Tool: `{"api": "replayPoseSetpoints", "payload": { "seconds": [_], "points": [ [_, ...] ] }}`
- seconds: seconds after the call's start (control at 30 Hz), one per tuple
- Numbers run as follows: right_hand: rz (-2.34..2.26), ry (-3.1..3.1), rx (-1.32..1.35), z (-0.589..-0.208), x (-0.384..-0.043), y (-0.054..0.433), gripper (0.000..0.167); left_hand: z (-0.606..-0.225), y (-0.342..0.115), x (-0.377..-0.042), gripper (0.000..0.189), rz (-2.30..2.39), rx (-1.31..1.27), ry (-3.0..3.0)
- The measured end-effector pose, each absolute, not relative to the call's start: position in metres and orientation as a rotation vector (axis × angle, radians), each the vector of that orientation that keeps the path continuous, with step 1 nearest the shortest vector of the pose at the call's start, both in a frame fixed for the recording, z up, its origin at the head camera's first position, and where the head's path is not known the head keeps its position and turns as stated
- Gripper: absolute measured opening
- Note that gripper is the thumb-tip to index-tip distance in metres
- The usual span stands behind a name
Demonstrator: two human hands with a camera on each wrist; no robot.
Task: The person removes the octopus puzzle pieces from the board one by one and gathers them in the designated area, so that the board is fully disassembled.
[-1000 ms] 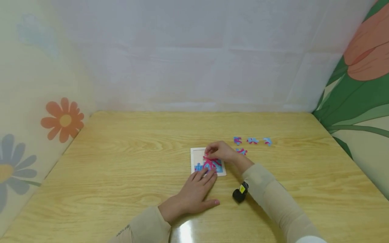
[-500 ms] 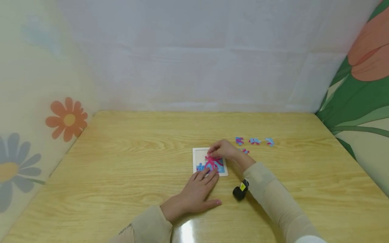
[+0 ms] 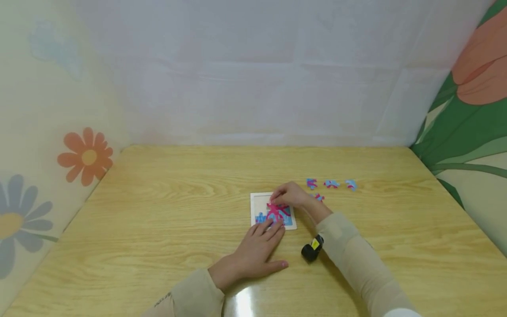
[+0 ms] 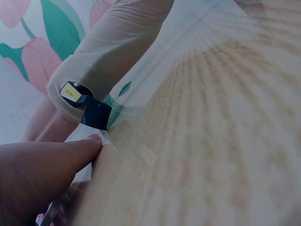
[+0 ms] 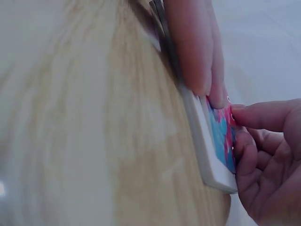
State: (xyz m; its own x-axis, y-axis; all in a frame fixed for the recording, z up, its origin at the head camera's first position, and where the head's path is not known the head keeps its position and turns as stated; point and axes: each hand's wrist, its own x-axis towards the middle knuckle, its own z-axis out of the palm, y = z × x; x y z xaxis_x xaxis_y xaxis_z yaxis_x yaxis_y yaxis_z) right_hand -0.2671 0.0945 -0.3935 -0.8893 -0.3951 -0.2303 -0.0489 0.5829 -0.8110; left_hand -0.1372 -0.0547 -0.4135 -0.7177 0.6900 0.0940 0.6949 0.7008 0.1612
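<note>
A white-framed jigsaw puzzle tray (image 3: 252, 203) lies on the table, its lower and right parts filled with pink and blue pieces (image 3: 274, 212). My left hand (image 3: 255, 253) lies flat with its fingertips over the tray's near edge and the lower pieces, thumb spread out on the table. Above the upper middle of the tray, my right hand (image 3: 292, 196) pinches a pink puzzle piece (image 3: 272, 205) between thumb and curled fingers. In the right wrist view the right hand (image 5: 268, 155) is right at the pieces, and much of the pinched piece is hidden by its fingers.
Beyond the right hand lie several loose puzzle pieces, among them a pink-blue one (image 3: 311, 183), a wide one (image 3: 331, 184) and a light blue one (image 3: 350, 184). Another piece (image 3: 318, 197) sits partly behind the right wrist. A black wrist camera (image 3: 312, 248) juts from the right sleeve.
Both hands stay almost in place on the tray. The right fingers shift only slightly at the pink piece, and the whole view drifts a little.
</note>
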Motion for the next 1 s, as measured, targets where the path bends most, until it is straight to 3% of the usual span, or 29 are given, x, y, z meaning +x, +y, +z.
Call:
{"api": "replayPoseSetpoints", "payload": {
  "seconds": [1.0],
  "points": [
    [-1.208, 2.457, -0.383, -0.39, -0.263, 0.0921, 0.006, -0.4126, -0.0525, -0.1395, 0.077, -0.303, -1.139, -2.867]
  ]
}}
